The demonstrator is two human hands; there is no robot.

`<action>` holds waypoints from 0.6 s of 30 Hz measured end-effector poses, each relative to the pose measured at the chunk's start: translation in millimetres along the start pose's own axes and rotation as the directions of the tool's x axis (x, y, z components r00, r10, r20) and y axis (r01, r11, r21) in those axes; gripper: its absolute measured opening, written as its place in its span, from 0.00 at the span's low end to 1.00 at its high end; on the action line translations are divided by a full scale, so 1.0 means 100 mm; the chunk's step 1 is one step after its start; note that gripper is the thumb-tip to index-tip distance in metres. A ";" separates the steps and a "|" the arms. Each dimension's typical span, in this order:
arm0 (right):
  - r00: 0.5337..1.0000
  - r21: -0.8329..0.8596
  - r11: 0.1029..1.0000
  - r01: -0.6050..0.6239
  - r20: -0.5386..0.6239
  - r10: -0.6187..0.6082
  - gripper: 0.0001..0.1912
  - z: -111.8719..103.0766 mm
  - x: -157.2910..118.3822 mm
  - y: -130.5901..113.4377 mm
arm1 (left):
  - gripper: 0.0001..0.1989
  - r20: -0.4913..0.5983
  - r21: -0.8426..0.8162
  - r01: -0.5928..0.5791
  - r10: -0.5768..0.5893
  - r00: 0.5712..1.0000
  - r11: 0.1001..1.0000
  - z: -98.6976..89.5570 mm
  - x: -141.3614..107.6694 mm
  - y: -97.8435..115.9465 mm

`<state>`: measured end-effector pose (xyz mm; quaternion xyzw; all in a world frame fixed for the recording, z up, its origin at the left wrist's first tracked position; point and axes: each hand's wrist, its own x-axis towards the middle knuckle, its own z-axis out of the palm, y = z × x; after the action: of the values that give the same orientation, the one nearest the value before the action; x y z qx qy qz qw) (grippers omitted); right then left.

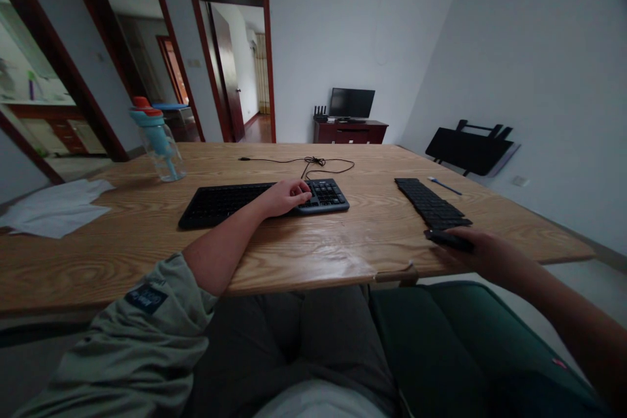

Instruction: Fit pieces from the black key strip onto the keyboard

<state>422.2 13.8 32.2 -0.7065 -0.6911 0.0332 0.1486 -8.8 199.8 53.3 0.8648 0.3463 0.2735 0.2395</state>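
Left hand (287, 196) rests on keyboard (230, 202); right hand (482, 249) grips flat keyboard (431, 204) end; bottle (159, 140) beyond.

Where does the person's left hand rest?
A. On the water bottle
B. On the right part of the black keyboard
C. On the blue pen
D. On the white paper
B: the left hand lies on the keyboard near its number pad, far from the bottle, the paper and the pen.
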 end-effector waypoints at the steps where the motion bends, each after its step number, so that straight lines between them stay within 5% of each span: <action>1: 0.998 -0.014 0.998 -0.059 -0.012 0.059 0.19 -0.05 0.00 0.12 | 0.18 0.000 0.007 0.006 -0.006 1.000 1.000 0.00 0.00 0.00; 8: 0.973 -0.039 0.978 -0.206 -0.112 0.201 0.19 -0.31 -0.01 0.69 | 0.18 0.013 0.005 0.009 -0.010 1.000 1.000 -0.02 -0.01 -0.01; 18: 0.984 -0.006 0.985 -0.171 -0.046 0.170 0.17 -0.18 0.06 0.61 | 0.20 0.013 0.009 0.047 -0.047 0.999 0.999 0.00 -0.01 0.01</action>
<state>486.0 17.2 34.9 -0.7644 -0.6248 0.0264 0.1571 -9.6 198.4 53.5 0.8593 0.3660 0.2608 0.2442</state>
